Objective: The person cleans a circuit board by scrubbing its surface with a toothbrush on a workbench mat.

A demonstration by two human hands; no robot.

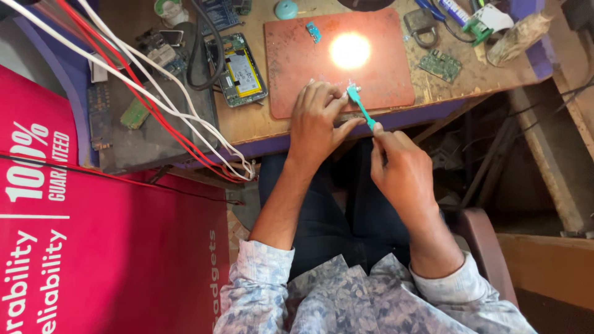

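Note:
My left hand (317,124) rests on the near edge of an orange work mat (297,59), its fingertips pinching the top end of a thin teal strip-shaped tool (360,106). My right hand (401,170) is just below the table edge and pinches the lower end of the same teal tool between thumb and fingers. What lies under the left fingertips is hidden. A bright lamp glare sits on the mat beyond the hands.
An opened phone with a yellow battery (241,68) lies left of the mat. Red and white cables (154,105) cross the dark tray at the left. A green circuit board (440,65), a padlock (421,26) and tools lie at the right. A red banner (93,247) stands lower left.

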